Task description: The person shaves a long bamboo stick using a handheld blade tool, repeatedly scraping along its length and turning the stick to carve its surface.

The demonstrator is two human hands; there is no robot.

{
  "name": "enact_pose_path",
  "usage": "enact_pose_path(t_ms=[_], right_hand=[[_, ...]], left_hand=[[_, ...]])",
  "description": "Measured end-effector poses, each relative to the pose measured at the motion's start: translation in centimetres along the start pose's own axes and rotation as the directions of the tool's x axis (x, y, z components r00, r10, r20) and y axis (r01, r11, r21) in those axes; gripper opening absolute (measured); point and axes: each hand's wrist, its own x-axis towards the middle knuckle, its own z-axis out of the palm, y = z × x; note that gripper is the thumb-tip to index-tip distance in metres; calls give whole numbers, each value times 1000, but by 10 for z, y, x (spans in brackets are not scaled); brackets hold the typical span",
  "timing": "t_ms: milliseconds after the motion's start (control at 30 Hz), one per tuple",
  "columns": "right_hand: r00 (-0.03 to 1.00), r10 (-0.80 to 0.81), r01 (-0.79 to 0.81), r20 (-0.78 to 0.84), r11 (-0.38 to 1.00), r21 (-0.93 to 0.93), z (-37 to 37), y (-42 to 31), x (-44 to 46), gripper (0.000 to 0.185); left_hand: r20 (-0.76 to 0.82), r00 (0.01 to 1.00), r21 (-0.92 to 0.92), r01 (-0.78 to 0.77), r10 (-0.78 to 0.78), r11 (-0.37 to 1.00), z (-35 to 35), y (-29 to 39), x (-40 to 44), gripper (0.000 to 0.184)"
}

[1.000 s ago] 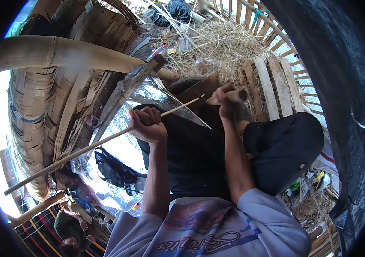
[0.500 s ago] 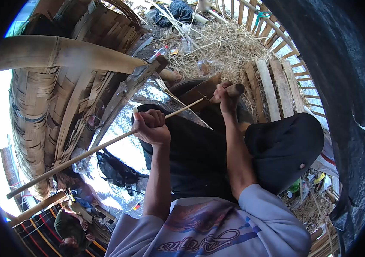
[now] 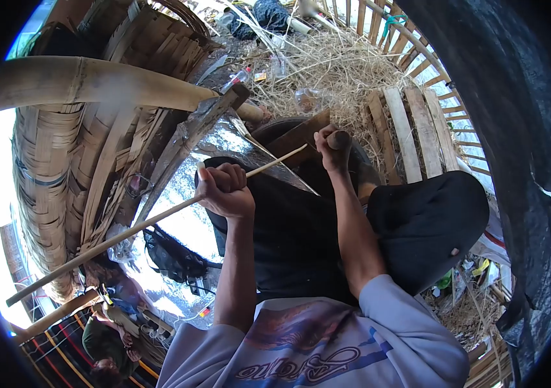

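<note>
My left hand (image 3: 227,189) is closed around a long, thin bamboo stick (image 3: 113,244), thumb pointing up. The stick slants from the lower left up to a pale, tapered tip above my knees. In my right hand (image 3: 331,152) is a knife (image 3: 339,140), gripped by its thick, round wooden handle; its blade is mostly hidden. The right fist is just beyond the stick's tip; whether the blade touches the tip I cannot tell. Behind the tip, a brown wooden board (image 3: 295,137) leans in a dark round tub (image 3: 275,129).
A thick bamboo pole (image 3: 113,83) and woven bamboo baskets (image 3: 45,187) stand at the left. Straw (image 3: 346,64) covers the ground ahead, with wooden slats (image 3: 405,132) beside it. A black bag (image 3: 175,255) lies at lower left, near another person (image 3: 107,339). Dark sheeting (image 3: 515,129) hangs at right.
My right hand and the knife handle have moved left, and the handle has turned more toward me. The left hand and stick have shifted slightly left.
</note>
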Motion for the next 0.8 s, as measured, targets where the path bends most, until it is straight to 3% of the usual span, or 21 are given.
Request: enact_pose_path(t_ms=[67, 100, 133, 200, 267, 333, 367, 467, 500, 600, 633, 667, 733, 767, 800], right_hand=[[937, 336, -300, -99, 915, 268, 4, -14, -1, 16], [959, 268, -213, -95, 899, 382, -1, -13, -3, 16], [958, 271, -217, -90, 898, 384, 1, -8, -3, 16], [998, -9, 9, -63, 1000, -2, 0, 0, -10, 14], [1000, 2, -3, -5, 1000, -31, -2, 3, -4, 14], [955, 274, -241, -112, 940, 243, 1, -10, -2, 13], [977, 189, -133, -98, 900, 415, 2, -15, -5, 14], [977, 203, -159, -68, 903, 400, 1, -5, -4, 17], [973, 220, -162, -69, 867, 471, 1, -10, 3, 16], [975, 218, -182, -50, 902, 392, 1, -19, -4, 15], [998, 30, -12, -54, 953, 301, 7, -11, -11, 15], [997, 51, -31, -60, 953, 300, 6, -9, -22, 15], [990, 136, -131, -45, 986, 101, 7, -17, -5, 18], [959, 280, -265, -50, 943, 200, 5, -22, -3, 18], [958, 283, -268, -47, 941, 204, 6, -20, -4, 18]], left_hand=[[-3, 1000, 31, -30, 30, 999, -4, -2, -3, 49], [24, 999, 33, -31, 30, 999, -3, 0, -4, 50], [19, 999, 37, -33, 32, 999, -3, 1, -2, 50], [40, 999, 24, -16, 15, 1000, -4, 3, -3, 49], [-2, 1000, 20, -15, 15, 1000, -2, 1, -3, 49], [-16, 999, 73, -35, 36, 997, -3, 3, -4, 50], [0, 999, 68, -33, 33, 997, -5, 4, -3, 50], [10, 1000, 2, 5, -5, 1000, -8, 4, -2, 50], [-13, 1000, 4, 7, -7, 1000, -4, 4, -1, 50], [-5, 1000, 40, -20, 20, 999, -3, 4, -2, 50], [-4, 1000, 41, -28, 28, 999, -4, 5, -1, 50], [-17, 1000, 82, -22, 23, 996, -3, 5, -3, 50], [6, 1000, 8, 1, -1, 1000, -6, 4, -2, 49], [4, 1000, 12, 2, -2, 1000, -8, 3, -5, 49], [0, 1000, 23, -3, 3, 1000, -7, 4, -5, 49]])
